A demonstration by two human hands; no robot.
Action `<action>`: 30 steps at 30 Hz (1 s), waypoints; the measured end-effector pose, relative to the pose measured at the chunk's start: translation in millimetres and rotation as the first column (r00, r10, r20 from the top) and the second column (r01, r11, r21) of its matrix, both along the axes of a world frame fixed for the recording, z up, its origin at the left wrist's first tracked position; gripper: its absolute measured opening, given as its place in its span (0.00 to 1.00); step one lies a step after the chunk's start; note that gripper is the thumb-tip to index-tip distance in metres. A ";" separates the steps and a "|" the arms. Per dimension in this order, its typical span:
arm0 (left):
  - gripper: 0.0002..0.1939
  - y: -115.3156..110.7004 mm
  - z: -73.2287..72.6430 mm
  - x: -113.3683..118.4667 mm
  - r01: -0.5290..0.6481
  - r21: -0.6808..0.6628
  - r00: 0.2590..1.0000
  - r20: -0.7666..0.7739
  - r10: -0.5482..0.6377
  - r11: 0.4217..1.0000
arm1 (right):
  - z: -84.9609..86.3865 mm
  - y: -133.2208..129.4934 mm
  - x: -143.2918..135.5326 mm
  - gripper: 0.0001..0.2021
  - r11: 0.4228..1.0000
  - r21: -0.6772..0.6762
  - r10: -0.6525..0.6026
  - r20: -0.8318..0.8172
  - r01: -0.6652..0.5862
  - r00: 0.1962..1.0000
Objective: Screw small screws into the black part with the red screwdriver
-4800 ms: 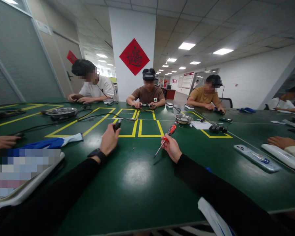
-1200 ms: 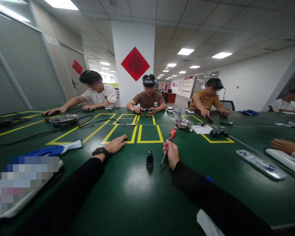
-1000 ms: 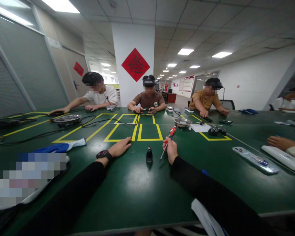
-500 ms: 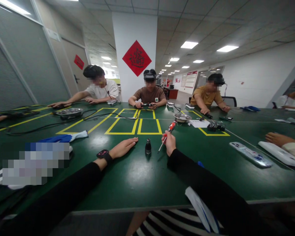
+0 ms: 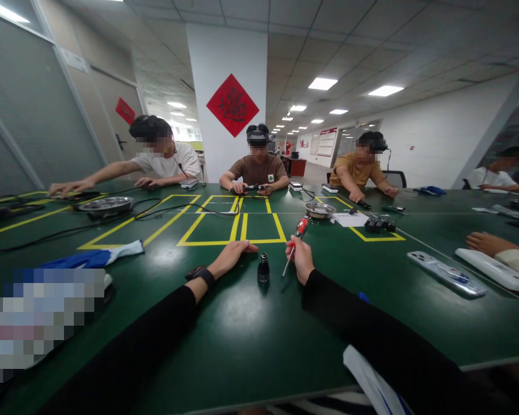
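My right hand (image 5: 301, 259) grips a screwdriver (image 5: 301, 227) with a red and black handle. Its handle leans up and its thin metal shaft points down toward the table, to the right of a small black part. This black part (image 5: 263, 270) stands upright on the green table (image 5: 242, 346), tapering to a narrower top with a metallic ring. To its left, my left hand (image 5: 230, 258) rests on its edge near the table, fingers stretched out toward the part but apart from it. A dark watch sits on my left wrist.
Yellow tape rectangles (image 5: 231, 242) mark the table ahead. Metal bowls (image 5: 320, 210), several black parts (image 5: 379, 223) and cables lie farther off. A phone (image 5: 446, 273) is at right, a blue-white glove (image 5: 99, 255) at left. Several people sit around the table.
My left hand has shifted inward, and its fingers now angle over closer behind the black part. The screwdriver stays in my right hand. My view has turned slightly; the person at left reaches farther out.
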State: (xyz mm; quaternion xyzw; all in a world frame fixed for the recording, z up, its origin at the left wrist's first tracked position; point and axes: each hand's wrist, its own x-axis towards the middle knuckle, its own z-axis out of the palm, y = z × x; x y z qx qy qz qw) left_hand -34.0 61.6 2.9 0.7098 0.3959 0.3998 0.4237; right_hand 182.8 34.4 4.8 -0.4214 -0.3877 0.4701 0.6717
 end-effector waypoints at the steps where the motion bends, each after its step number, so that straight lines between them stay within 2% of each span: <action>1: 0.27 -2.4 0.5 1.1 0.029 -0.012 1.000 0.013 -0.029 1.000 | -0.6 0.8 0.0 0.12 1.000 -0.001 -0.001 0.001 0.001 1.000; 6: 0.35 -13.3 2.1 1.3 0.109 -0.060 0.992 0.066 -0.105 0.992 | -1.5 1.4 1.9 0.12 1.000 -0.011 0.009 -0.007 -0.009 1.000; 12: 0.43 -0.9 0.1 -11.3 0.023 -0.055 0.990 0.143 -0.015 0.998 | 1.9 -1.7 4.7 0.11 0.999 -0.032 0.026 -0.033 -0.027 0.999; 13: 0.43 -0.4 1.2 -15.9 0.001 -0.047 0.993 0.115 0.004 0.999 | 2.3 -1.6 5.0 0.12 0.999 -0.037 0.025 -0.040 -0.027 0.999; 15: 0.39 -3.3 5.2 -27.0 -0.007 -0.015 0.999 -0.036 0.007 1.000 | 2.9 -1.0 5.4 0.12 0.999 -0.048 0.022 -0.059 -0.025 0.998; 18: 0.32 -12.5 14.0 -46.1 0.112 0.033 0.928 -0.361 -0.093 0.993 | 3.8 -0.6 6.2 0.11 0.998 -0.064 0.019 -0.087 -0.025 0.996; 21: 0.43 -16.9 20.7 -63.3 0.249 0.039 0.820 -0.540 -0.189 0.968 | 5.0 -1.1 7.3 0.11 0.997 -0.072 0.021 -0.107 -0.029 0.994; 23: 0.46 -14.8 21.4 -71.3 0.282 0.052 0.787 -0.583 -0.200 0.958 | 5.7 -1.6 7.9 0.11 0.997 -0.075 0.022 -0.112 -0.031 0.993; 25: 0.44 -10.5 19.0 -75.6 0.274 0.069 0.786 -0.590 -0.182 0.959 | 6.3 -2.0 8.3 0.11 0.996 -0.080 0.023 -0.113 -0.032 0.993; 30: 0.40 -3.1 7.3 -72.0 0.158 0.165 0.823 -0.567 -0.038 0.974 | 6.2 -1.4 8.2 0.11 0.996 -0.088 0.026 -0.102 -0.035 0.994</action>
